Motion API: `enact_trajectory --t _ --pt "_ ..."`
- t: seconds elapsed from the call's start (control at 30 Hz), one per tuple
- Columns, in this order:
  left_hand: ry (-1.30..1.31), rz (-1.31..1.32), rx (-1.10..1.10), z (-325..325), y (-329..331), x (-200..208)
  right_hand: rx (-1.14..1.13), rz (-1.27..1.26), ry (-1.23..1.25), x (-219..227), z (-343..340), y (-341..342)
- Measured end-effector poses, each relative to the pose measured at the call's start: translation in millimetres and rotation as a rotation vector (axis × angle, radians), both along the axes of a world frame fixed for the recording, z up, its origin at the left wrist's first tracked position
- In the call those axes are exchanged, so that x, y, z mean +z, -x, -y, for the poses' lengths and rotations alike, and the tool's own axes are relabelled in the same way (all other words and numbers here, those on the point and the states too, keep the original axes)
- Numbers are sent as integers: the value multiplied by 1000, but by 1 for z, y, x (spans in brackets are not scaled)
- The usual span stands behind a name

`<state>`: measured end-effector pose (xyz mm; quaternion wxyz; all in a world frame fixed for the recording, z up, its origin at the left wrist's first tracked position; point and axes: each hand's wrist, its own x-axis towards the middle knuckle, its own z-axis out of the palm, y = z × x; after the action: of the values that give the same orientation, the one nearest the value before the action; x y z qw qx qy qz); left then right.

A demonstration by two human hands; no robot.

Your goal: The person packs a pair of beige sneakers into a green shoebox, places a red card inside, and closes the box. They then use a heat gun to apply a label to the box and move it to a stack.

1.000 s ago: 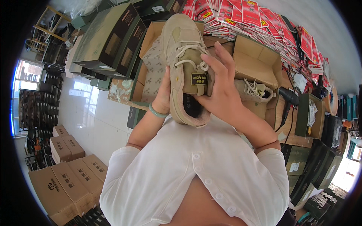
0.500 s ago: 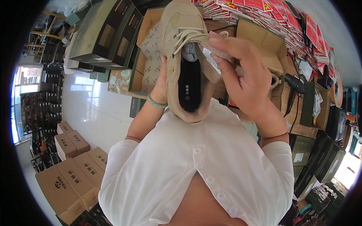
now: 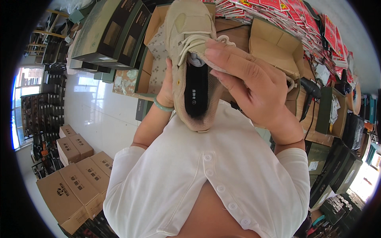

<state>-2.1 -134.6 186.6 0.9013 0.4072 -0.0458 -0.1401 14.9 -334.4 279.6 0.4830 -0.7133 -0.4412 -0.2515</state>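
A beige lace-up sneaker is held toe-up in front of my chest, its opening facing me. My left hand, with a pale green bangle at the wrist, grips the shoe's left side; most of its fingers are hidden behind. Thumb and fingers of my right hand pinch the shoe's tongue beside the loose laces. Inside lies a black insole with small white print. A greyish-white wad shows below the laces.
Behind the shoe is an open box with patterned paper. To the right stand another open box and a black hair dryer. Red packets are heaped at the back. Dark green boxes and brown cartons are stacked at left.
The shoe has shifted slightly left. My right hand has swung the tongue inward over the opening, so its pale label no longer shows.
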Motion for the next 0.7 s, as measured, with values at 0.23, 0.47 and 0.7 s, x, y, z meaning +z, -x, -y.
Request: enact_trajectory --t 0.23,0.47,0.7 --pt "100 -55 -10 -6 -4 8 16 -67 14 6 -8 -2" --pt "227 163 -73 -21 -6 0 104 -30 -76 -7 -39 7" --pt "752 -158 -163 -52 -1 -36 167 -46 180 -36 -41 -6"
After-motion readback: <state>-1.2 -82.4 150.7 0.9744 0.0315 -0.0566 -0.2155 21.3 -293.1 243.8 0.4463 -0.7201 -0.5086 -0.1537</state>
